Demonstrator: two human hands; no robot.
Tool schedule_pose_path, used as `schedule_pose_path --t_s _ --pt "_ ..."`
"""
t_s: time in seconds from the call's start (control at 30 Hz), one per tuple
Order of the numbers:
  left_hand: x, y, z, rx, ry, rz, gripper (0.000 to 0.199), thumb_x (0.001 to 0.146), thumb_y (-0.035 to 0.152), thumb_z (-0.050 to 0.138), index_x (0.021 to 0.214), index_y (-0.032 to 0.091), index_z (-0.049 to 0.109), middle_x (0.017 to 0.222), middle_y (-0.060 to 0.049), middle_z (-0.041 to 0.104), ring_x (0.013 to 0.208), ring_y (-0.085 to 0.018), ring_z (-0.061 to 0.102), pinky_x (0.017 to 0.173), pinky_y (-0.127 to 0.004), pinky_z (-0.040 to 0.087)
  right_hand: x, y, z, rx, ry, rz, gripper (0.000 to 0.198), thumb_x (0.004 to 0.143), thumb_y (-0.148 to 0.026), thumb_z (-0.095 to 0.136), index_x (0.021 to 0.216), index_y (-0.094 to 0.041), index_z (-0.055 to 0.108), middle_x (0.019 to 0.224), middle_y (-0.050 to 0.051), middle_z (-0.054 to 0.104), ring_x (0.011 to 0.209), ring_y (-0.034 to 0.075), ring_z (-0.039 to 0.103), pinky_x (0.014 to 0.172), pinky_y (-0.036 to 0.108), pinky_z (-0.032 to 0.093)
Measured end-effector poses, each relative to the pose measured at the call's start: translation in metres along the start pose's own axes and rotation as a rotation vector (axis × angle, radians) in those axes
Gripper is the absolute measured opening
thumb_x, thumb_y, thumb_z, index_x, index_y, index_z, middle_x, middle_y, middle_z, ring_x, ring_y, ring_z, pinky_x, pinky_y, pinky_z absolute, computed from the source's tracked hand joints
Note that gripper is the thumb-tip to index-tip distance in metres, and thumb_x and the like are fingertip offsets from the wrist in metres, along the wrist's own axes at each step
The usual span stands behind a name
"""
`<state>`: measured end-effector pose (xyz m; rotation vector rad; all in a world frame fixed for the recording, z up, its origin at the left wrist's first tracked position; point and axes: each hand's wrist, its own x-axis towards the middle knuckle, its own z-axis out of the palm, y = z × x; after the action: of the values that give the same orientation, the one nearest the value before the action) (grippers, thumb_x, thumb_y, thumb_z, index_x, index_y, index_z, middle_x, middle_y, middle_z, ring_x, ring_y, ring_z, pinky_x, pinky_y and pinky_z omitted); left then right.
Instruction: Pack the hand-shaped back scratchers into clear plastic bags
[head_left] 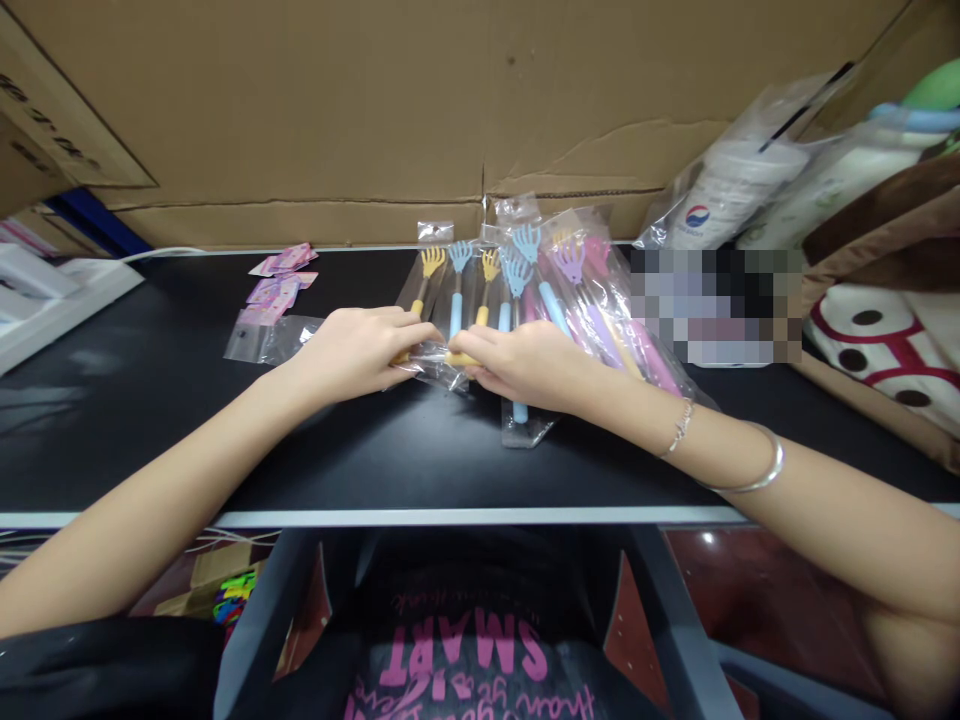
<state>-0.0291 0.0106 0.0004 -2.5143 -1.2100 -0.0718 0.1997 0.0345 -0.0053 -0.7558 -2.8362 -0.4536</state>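
Both hands meet over the near ends of a row of bagged back scratchers. My left hand [371,345] is closed on a yellow piece, its fingers curled around it. My right hand [521,362] pinches a yellow handle end [460,359] just to the right. A thin shiny stretch between the hands suggests one yellow back scratcher lying crosswise; its claw end is hidden. Crinkled clear plastic lies beneath the fingers. Behind the hands rest a yellow back scratcher [433,263], blue back scratchers [526,243] and a purple back scratcher [571,259], in clear sleeves.
Small pink-purple packets [281,285] lie at left on the black tabletop [360,460]. A white power strip [67,310] is at far left. A bagged cup [720,195] stands back right, beside a brown bag [870,230]. Cardboard [337,110] walls the back.
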Motion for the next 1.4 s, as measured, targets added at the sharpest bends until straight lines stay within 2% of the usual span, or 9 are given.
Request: schedule_pose_path --t_s 0.23,0.4,1.4 --pt "0.0004 0.0018 -0.0031 0.004 -0.057 -0.035 0.025 0.087 0.026 0.047 0.109 0.023 0.061 0.092 -0.003 0.067 0.089 -0.02 0.064 0.057 -0.025 0.037 -0.0004 -0.0012 -0.0003 -0.014 -0.023 0.009 0.027 0.097 -0.031 0.035 0.111 -0.019 0.055 0.097 0.002 0.066 0.052 0.009 0.04 0.049 0.028 0.014" --pt "0.0005 0.0017 -0.004 0.006 -0.081 -0.04 0.026 0.087 0.026 0.047 0.11 0.023 0.06 0.095 -0.004 0.067 0.091 -0.021 0.065 0.06 -0.025 0.039 0.0004 -0.0013 -0.0012 -0.034 -0.037 0.009 0.028 0.097 -0.032 0.034 0.11 -0.019 0.055 0.096 0.002 0.065 0.051 0.009 0.038 0.049 0.028 0.013" --pt "-0.0002 0.0012 -0.0024 -0.021 -0.063 -0.028 0.028 0.086 0.025 0.046 0.11 0.022 0.061 0.097 -0.006 0.067 0.091 -0.022 0.065 0.062 -0.026 0.043 -0.0004 -0.0015 0.0002 -0.046 -0.033 0.006 0.029 0.097 -0.031 0.033 0.112 -0.019 0.055 0.095 0.002 0.065 0.051 0.009 0.038 0.049 0.028 0.012"
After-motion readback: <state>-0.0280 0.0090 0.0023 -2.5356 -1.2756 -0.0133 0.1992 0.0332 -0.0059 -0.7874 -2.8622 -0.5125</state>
